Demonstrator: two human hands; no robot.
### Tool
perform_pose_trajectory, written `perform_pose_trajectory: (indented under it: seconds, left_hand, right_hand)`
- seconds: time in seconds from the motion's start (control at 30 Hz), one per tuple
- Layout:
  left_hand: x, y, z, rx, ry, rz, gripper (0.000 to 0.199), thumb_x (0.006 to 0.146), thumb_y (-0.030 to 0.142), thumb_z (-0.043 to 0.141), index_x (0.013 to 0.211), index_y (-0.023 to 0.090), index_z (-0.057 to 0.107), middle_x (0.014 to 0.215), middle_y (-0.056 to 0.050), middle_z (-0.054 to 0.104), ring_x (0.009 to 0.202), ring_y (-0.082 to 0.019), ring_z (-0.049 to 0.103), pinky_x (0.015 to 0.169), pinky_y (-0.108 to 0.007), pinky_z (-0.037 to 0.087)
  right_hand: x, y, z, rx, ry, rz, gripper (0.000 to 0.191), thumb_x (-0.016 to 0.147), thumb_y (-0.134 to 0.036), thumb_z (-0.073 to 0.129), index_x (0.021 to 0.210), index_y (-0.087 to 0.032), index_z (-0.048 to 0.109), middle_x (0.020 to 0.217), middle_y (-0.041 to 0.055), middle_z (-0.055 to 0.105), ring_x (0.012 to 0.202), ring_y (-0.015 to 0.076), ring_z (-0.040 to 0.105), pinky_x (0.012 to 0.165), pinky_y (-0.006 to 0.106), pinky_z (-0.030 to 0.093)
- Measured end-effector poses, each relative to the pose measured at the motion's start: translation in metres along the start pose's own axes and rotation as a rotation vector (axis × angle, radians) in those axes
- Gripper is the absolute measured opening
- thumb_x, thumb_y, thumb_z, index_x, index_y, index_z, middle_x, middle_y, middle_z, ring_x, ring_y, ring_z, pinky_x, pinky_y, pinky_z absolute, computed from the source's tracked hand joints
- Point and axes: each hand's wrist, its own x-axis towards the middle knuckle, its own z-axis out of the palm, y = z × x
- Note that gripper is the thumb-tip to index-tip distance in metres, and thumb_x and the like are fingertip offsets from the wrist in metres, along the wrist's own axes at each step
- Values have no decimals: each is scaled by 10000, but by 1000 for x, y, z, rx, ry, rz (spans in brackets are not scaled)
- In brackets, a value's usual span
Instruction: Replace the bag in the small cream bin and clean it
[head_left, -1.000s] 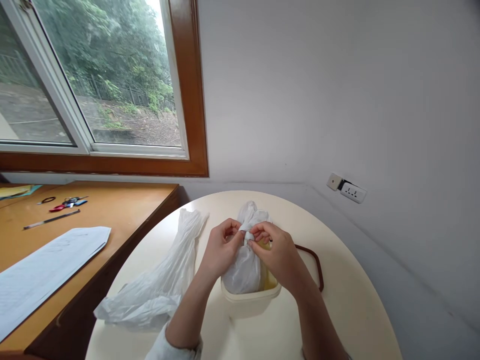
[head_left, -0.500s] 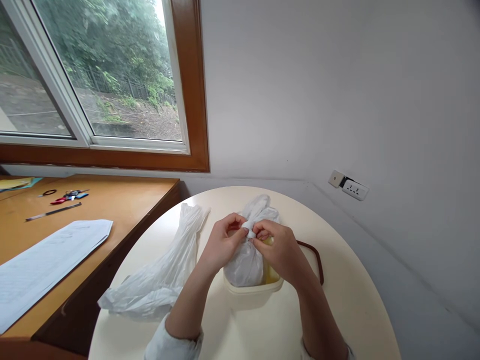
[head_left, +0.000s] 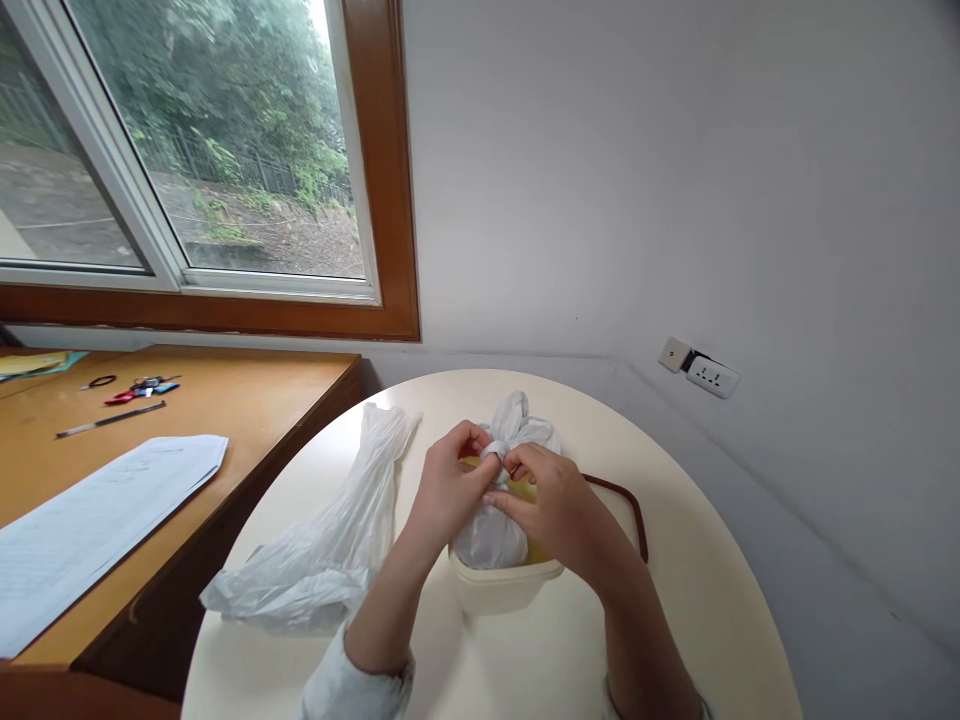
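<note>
A white plastic bag point(head_left: 491, 538), its neck twisted into a knot, sits in a cream plastic container point(head_left: 506, 574) on the round table. My left hand point(head_left: 452, 480) pinches the knot from the left, thumb and forefinger closed on it. From the right, my right hand point(head_left: 551, 505) grips the same knot, its thumb lying just below. Loose ends of the bag stand up behind the fingers. Something yellow shows inside the container beside the bag; I cannot make out what it is. The fingertips partly hide the knot.
A second, crumpled white plastic bag point(head_left: 330, 540) lies left on the round table point(head_left: 712, 600). A brown handle point(head_left: 634, 505) shows right of the container. On the wooden desk point(head_left: 285, 385) are papers point(head_left: 112, 520), a pen point(head_left: 111, 420) and keys point(head_left: 150, 388). A wall socket point(head_left: 712, 376) is at right.
The fingers have shifted slightly around the knot, and my right thumb has moved left beneath it. The bag's loose ends have changed shape a little. The container has stayed in place.
</note>
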Motion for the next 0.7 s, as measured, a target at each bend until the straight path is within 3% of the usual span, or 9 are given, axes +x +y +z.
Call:
perform_pose_trajectory:
  seconds: [0.17, 0.43, 0.6, 0.7]
  left_hand:
    - [1, 3, -5, -69, -78, -32, 34, 653, 154, 520, 677, 177, 522, 637, 29, 525, 599, -108, 528, 554, -214, 415]
    - [5, 2, -12, -27, -63, 69, 35, 702, 158, 507, 712, 176, 536, 801, 0, 591, 827, -138, 555, 813, -268, 424]
    - [3, 1, -7, -117, -80, -6, 34, 704, 153, 480, 722, 182, 475, 654, 39, 511, 596, -91, 501, 539, -195, 384]
    - [0, 4, -4, -61, -45, -36, 39, 684, 146, 484, 691, 183, 473, 612, 50, 490, 561, -86, 480, 508, -188, 359]
  right_hand:
    - [5, 4, 6, -10, 69, -12, 165, 740, -199, 566, 659, -215, 424, 669, -19, 517, 628, 136, 469, 578, 251, 353]
    - [2, 3, 0, 22, 28, -65, 280, 811, -242, 530, 605, -206, 344, 563, -58, 430, 515, 89, 347, 485, 221, 275]
    - [3, -2, 2, 1, 87, -109, 236, 795, -198, 530, 606, -196, 387, 587, -49, 450, 546, 87, 382, 514, 217, 302]
    - [5, -3, 6, -34, 78, -57, 206, 750, -174, 561, 624, -197, 400, 597, -51, 451, 555, 90, 390, 514, 217, 304]
